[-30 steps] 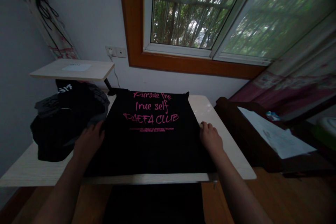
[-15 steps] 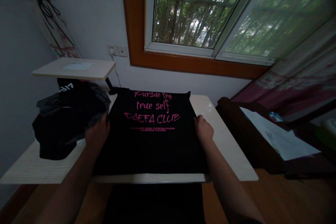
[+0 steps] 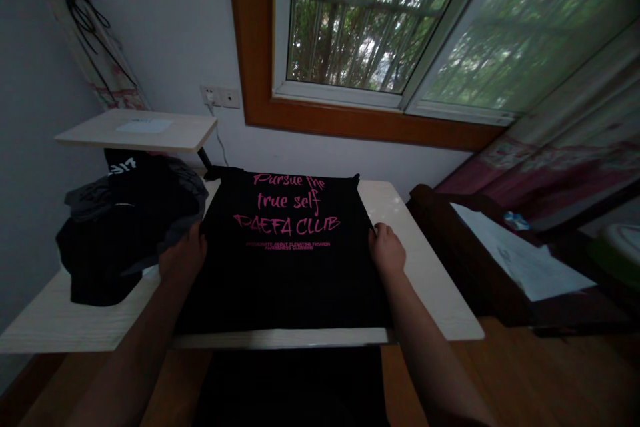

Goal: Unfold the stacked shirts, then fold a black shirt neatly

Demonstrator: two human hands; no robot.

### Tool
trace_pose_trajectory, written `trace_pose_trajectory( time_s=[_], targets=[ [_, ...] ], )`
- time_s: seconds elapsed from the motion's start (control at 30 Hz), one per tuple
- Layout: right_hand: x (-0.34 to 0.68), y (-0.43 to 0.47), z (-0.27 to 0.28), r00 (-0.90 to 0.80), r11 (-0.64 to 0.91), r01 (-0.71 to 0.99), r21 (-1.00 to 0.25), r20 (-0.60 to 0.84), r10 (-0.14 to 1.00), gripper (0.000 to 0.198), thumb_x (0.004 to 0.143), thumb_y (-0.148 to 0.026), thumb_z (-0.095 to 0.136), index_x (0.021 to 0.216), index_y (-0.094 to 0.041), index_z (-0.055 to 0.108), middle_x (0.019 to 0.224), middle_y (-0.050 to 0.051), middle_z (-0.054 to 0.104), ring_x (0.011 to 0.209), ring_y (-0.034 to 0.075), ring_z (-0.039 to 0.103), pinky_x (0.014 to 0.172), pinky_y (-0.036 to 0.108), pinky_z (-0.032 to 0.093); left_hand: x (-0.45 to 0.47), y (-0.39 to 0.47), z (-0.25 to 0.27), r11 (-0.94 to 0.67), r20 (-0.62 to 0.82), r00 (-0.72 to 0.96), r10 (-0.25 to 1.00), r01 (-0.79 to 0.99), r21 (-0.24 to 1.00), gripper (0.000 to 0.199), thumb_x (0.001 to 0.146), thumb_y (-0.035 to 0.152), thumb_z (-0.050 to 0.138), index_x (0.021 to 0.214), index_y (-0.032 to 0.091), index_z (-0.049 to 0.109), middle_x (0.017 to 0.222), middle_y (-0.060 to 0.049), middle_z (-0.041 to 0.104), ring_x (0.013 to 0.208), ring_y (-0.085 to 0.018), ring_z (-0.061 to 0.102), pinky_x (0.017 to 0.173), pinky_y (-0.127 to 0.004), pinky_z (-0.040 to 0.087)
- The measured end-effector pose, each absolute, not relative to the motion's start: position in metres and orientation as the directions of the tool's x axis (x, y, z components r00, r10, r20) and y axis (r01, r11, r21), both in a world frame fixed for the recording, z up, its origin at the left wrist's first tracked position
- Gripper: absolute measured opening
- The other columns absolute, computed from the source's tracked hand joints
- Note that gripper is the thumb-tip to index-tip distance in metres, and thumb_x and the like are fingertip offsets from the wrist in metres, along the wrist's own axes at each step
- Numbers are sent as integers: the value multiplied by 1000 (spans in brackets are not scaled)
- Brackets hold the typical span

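Observation:
A black T-shirt (image 3: 290, 287) with pink lettering lies spread over the pale wooden table (image 3: 430, 280), its lower hem near the front edge. My left hand (image 3: 184, 255) is closed on the shirt's left side edge, fingertips partly hidden by the dark cloth. On the opposite side edge my right hand (image 3: 388, 250) pinches the fabric between thumb and fingers. The far part of the shirt reaches to the back of the table, where its corners bunch a little.
A heap of black and grey clothes (image 3: 125, 233) lies on the left, under a raised shelf (image 3: 135, 130). Behind the table are the wall and a wood-framed window (image 3: 370, 121). At right, dark furniture holds white papers (image 3: 520, 257).
The view has shifted slightly, moving the scene a little to the left. Both hands keep their grip on the shirt's sides, and the shirt lies as before.

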State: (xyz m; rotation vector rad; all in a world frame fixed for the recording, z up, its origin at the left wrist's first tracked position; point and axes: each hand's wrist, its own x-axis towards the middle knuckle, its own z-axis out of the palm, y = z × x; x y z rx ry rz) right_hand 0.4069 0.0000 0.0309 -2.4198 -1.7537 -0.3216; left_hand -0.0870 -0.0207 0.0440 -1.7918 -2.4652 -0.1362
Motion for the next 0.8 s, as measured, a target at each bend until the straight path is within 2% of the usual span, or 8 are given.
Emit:
trace_pose_trajectory(
  time_s=[0.17, 0.27, 0.53, 0.67, 0.8],
  targets=[
    [404, -1, 31, 312, -318, 948, -1, 201, 929, 41, 107, -48, 37, 132, -18, 50, 109, 12, 70, 88, 24, 69, 67, 30, 43, -88, -21, 43, 280, 109, -284, 953, 959, 49, 52, 104, 42, 27, 149, 21, 43, 113, -16, 73, 93, -32, 72, 84, -43, 51],
    [405, -4, 32, 296, -302, 953, 8, 178, 938, 38, 108, -44, 34, 132, -19, 48, 101, 10, 72, 84, 25, 70, 65, 30, 42, -90, -22, 40, 273, 108, -276, 955, 961, 36, 53, 104, 43, 27, 149, 20, 44, 112, -16, 74, 93, -32, 72, 85, -43, 52],
    [404, -13, 35, 279, -284, 958, 33, 112, 954, 33, 108, -36, 31, 132, -20, 48, 107, 11, 72, 87, 23, 71, 69, 29, 44, -98, -33, 31, 168, 172, -166, 971, 986, 6, 49, 105, 35, 23, 146, 23, 48, 127, -15, 69, 94, -28, 71, 79, -39, 53],
    [405, -18, 35, 255, -261, 963, 61, 96, 962, 32, 109, -36, 31, 130, -21, 50, 104, 10, 72, 85, 23, 71, 67, 28, 43, -103, -40, 32, 112, 133, -104, 986, 992, -52, 47, 105, 32, 25, 144, 25, 51, 125, -14, 69, 90, -27, 72, 75, -37, 53],
    [408, -23, 35, 238, -246, 965, 95, 93, 967, 31, 109, -37, 32, 127, -21, 51, 100, 9, 72, 82, 23, 71, 63, 27, 40, -108, -43, 31, 76, 115, -69, 991, 995, -60, 47, 104, 28, 26, 142, 22, 53, 122, -15, 70, 97, -27, 71, 74, -33, 52]
  ],
)
